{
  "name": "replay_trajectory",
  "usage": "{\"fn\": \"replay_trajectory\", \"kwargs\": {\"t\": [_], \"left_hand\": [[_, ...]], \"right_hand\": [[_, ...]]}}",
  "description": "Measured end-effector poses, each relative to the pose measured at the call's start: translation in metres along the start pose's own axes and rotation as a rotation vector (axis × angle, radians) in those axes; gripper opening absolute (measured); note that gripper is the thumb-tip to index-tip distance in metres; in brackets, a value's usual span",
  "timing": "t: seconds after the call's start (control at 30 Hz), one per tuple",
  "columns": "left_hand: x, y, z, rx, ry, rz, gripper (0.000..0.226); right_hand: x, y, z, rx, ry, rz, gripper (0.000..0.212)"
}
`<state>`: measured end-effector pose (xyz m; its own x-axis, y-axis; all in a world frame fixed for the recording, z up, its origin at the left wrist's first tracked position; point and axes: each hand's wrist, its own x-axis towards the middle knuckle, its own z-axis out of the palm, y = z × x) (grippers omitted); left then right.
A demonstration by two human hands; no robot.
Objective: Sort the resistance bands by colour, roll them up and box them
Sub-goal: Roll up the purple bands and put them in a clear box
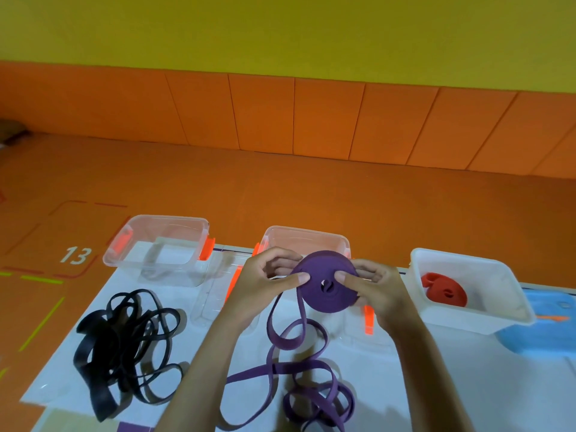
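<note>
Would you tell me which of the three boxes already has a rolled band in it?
The rightmost box, which holds a rolled red band; the left box and the middle box look empty.

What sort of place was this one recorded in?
Likely a gym or play room: padded orange wall panels, an orange floor marked 13, and black bands laid out.

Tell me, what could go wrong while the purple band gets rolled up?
1. The purple roll is only pinched between the left grip and the right grip. If a thumb slips, the coil could spring open.
2. The loose purple tail lies in crossing loops below the roll, so it may twist or knot as it feeds in.
</note>
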<state>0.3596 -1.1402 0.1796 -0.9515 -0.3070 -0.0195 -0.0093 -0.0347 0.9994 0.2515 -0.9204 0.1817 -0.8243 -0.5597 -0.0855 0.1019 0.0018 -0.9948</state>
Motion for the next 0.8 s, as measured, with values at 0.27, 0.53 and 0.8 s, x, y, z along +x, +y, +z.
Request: {"fn": "replay_trajectory", "kwargs": {"t": [0.27,0.53,0.8], "left_hand": [[0.007,-0.008,0.018,-0.077,0.243,0.023,0.023],[0.011,-0.008,0.021,-0.174,0.083,-0.022,0.033],[0.013,-0.018,0.024,-0.022,0.185,-0.019,0.013]], "right_hand": [[0.004,0.005,0.015,0.139,0.115,0.085,0.028],[0.009,0.013,0.014,0.320,0.180,0.139,0.039],[0.011,0.014,-0.009,0.020,0.023,0.179,0.040]]}}
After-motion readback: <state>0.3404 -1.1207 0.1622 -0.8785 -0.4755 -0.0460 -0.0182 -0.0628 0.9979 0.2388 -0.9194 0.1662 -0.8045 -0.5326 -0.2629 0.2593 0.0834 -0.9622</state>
